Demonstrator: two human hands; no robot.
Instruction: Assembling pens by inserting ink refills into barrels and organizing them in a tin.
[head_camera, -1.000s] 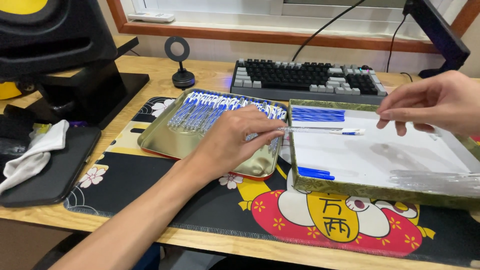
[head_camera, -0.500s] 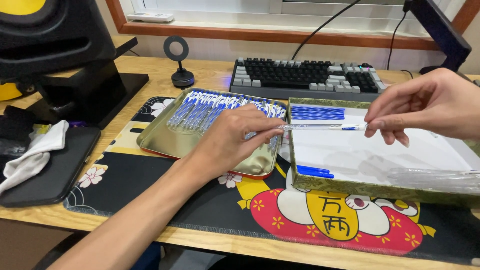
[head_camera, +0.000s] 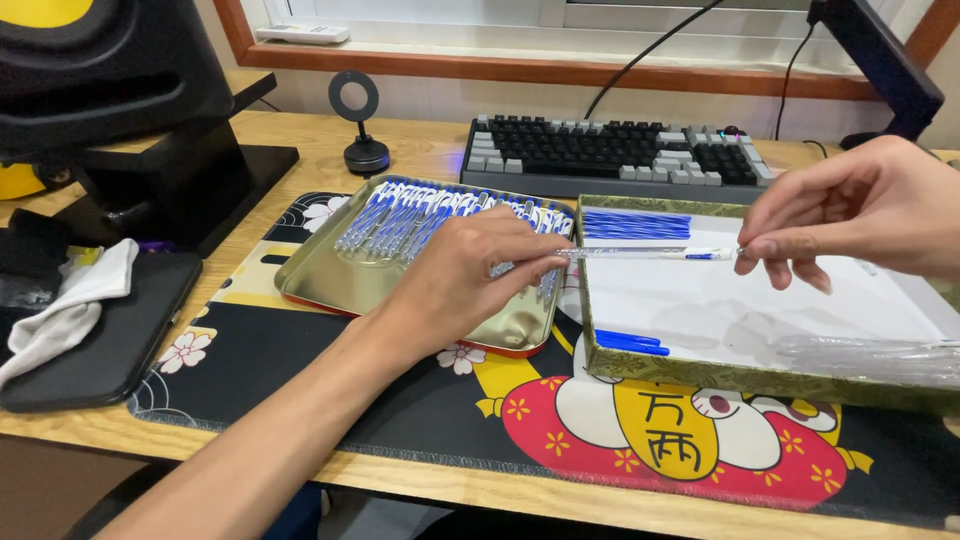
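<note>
Desk mat nearest, red cartoon figure with yellow plaque. Left hand and right hand each pinch one end of clear blue-tipped pen, level above green-rimmed box. Box holds two loose blue pens; right side cut off. Gold tray of pens, too many to count. One keyboard farthest.

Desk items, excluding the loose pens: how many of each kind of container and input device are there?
Gold metal tray: 1
Green-rimmed box: 1
Keyboard: 1
Desk mat: 1
Total: 4
</note>
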